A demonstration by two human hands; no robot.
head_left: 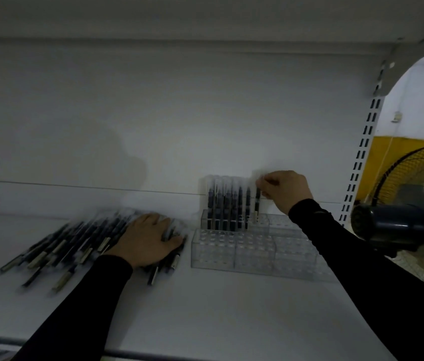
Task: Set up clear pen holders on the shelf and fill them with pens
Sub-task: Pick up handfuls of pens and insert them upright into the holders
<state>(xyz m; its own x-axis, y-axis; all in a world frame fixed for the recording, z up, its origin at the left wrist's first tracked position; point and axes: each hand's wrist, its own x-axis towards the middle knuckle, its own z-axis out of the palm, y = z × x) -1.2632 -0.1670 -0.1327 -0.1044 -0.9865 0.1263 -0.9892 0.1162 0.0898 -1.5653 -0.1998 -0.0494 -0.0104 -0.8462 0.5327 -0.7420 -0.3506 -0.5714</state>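
Clear pen holders [255,250] with rows of round holes stand on the white shelf [205,308], right of centre. Several dark pens [225,204] stand upright in the back left holder. My right hand [284,190] pinches the top of one upright pen [257,204], whose tip is at a hole in the back row. A loose pile of dark pens [62,248] lies on the shelf at the left. My left hand [148,239] rests flat on the right end of that pile, fingers spread over the pens.
The shelf's white back panel rises behind everything, with another shelf overhead. A slotted upright [362,152] bounds the right side. Past it stands a black fan [403,214] before a yellow wall. A metal rail runs along the shelf's front edge [153,354].
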